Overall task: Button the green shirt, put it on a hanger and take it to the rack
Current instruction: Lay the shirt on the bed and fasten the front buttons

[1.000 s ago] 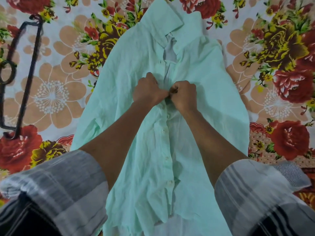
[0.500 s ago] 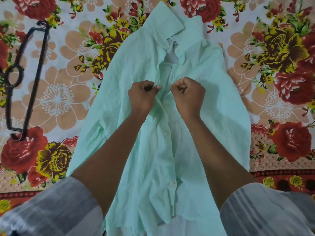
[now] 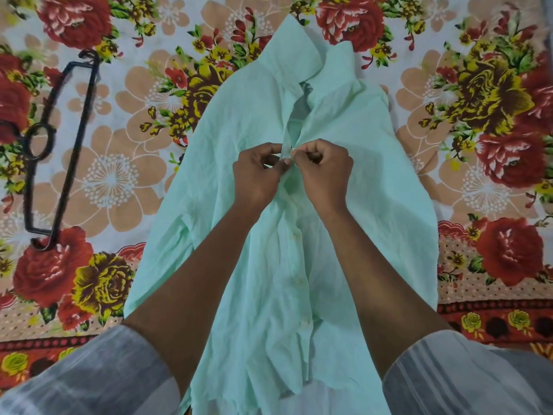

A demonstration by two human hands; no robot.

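Green shirt [image 3: 248, 121] flat | left hand [image 3: 258, 172], right hand [image 3: 321, 172] pinching its placket | no legible writing

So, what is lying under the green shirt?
The green shirt lies flat on a flowered bedsheet, which shows all around it. Whatever lies directly beneath the shirt is covered. The black hanger rests apart, on the sheet.

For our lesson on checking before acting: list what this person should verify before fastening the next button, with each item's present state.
1. Green shirt lies flat, front up: ok.
2. Left hand pinches the placket edge: ok.
3. Right hand pinches the opposite edge: ok.
4. Lower buttons fastened: ok, as far as visible.
5. Button aligned with its hole: cannot tell.
6. Hanger nearby on the floral sheet: ok.
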